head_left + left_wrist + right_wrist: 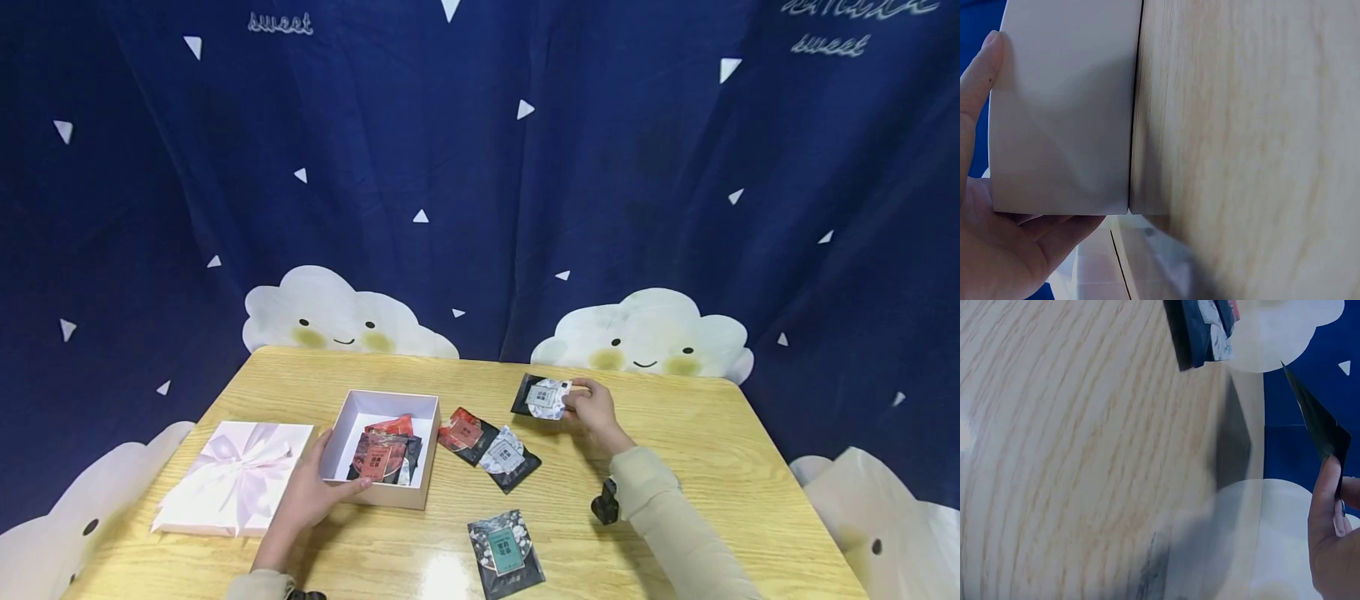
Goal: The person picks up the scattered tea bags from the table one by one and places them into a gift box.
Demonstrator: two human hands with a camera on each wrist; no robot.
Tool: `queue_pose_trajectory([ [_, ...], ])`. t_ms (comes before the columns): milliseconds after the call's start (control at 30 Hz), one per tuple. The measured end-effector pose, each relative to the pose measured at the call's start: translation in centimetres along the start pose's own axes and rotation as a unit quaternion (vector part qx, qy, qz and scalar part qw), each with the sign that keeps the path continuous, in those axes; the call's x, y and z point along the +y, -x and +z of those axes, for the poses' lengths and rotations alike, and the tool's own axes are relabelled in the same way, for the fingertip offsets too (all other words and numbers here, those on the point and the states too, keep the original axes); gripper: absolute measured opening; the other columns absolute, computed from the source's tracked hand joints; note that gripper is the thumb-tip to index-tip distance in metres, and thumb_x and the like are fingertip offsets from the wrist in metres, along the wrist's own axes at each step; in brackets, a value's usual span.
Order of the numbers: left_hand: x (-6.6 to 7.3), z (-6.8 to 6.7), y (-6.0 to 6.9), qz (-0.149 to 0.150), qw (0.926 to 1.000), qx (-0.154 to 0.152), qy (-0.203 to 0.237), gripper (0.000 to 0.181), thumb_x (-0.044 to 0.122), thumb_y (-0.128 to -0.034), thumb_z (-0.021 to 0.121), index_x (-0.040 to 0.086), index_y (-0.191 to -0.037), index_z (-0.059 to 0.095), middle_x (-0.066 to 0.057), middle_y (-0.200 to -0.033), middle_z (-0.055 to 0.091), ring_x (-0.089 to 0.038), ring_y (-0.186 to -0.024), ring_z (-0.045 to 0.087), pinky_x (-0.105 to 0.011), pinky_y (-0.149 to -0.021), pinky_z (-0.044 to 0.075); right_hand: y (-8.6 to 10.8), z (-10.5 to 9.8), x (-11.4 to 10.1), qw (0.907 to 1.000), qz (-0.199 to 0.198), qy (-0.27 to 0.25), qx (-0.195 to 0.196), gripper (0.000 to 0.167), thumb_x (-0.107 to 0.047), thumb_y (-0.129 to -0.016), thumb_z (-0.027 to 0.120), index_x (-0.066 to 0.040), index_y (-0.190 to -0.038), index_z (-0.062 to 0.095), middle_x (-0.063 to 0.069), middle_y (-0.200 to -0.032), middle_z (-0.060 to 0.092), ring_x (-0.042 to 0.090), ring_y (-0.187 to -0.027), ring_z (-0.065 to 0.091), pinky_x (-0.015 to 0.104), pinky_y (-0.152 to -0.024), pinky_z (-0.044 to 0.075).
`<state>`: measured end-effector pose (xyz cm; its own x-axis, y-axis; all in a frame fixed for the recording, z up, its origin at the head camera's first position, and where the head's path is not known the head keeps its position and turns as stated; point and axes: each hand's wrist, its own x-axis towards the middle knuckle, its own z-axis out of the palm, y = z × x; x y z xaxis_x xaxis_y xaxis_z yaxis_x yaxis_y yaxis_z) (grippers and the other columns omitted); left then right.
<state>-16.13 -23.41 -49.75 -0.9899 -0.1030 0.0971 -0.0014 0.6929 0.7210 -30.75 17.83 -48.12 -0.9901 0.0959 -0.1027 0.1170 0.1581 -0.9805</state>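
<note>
My right hand (595, 410) pinches a black-and-white tea sachet (542, 397) by its right end above the back of the table; the right wrist view shows this sachet (1317, 419) nearly edge-on, lifted off the wood. With thumb on the front wall and fingers on the left side, my left hand (311, 492) holds the near left corner of an open white box (397, 497). Inside lie several tea sachets, a dark red one (377, 458) on top. Right of the box, a red-and-black sachet (467, 435) touches a white-and-black sachet (510, 460).
A green-labelled sachet (506, 553) lies alone near the front of the wooden table (645, 550). To the left of the box is a white lid (217, 500) with a pale pink ribbon bow (243, 467). Behind the table hangs a dark blue curtain (480, 167).
</note>
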Motion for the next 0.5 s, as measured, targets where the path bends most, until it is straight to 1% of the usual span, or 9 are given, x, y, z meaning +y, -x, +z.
queue_pose_trajectory([
  [167, 0.0, 0.0, 0.0, 0.003, 1.0, 0.002, 0.001, 0.107, 0.041, -0.0632, 0.081, -0.009, -0.138, 0.022, -0.034, -0.14, 0.023, -0.049, -0.122, 0.031, -0.058, -0.098, 0.029, 0.4, -0.2, -0.6, 1.0, -0.004, -0.003, -0.003, 0.04, 0.008, -0.082, 0.052, 0.013, -0.121, 0.043, 0.023, -0.093, 0.059, 0.01, -0.058, 0.059, 0.046, -0.074, 0.052],
  [300, 0.0, 0.1, 0.0, 0.007, 1.0, 0.005, 0.002, 0.107, 0.041, -0.0633, 0.081, -0.009, -0.138, 0.023, -0.034, -0.14, 0.023, -0.049, -0.122, 0.031, -0.058, -0.098, 0.029, 0.5, -0.1, -1.0, 0.9997, -0.006, -0.022, -0.007, 0.041, 0.009, -0.081, 0.053, 0.013, -0.121, 0.042, 0.017, -0.087, 0.061, 0.009, -0.057, 0.059, 0.04, -0.071, 0.054],
  [400, -0.1, 0.1, 0.0, 0.011, 0.9999, 0.007, 0.003, 0.106, 0.04, -0.0635, 0.081, -0.009, -0.138, 0.023, -0.034, -0.139, 0.023, -0.049, -0.122, 0.031, -0.058, -0.098, 0.029, 0.6, 0.0, -1.3, 0.999, -0.011, -0.042, -0.011, 0.041, 0.01, -0.081, 0.054, 0.014, -0.12, 0.042, 0.012, -0.08, 0.062, 0.009, -0.056, 0.059, 0.032, -0.064, 0.055],
  [500, -0.1, 0.1, 0.0, 0.013, 0.9999, 0.007, 0.004, 0.106, 0.04, -0.0637, 0.081, -0.009, -0.138, 0.023, -0.034, -0.139, 0.024, -0.049, -0.121, 0.032, -0.059, -0.098, 0.029, 0.8, 0.3, -1.7, 0.9982, -0.016, -0.057, -0.011, 0.04, 0.012, -0.08, 0.053, 0.014, -0.118, 0.043, 0.007, -0.075, 0.061, 0.009, -0.054, 0.059, 0.025, -0.057, 0.054],
])
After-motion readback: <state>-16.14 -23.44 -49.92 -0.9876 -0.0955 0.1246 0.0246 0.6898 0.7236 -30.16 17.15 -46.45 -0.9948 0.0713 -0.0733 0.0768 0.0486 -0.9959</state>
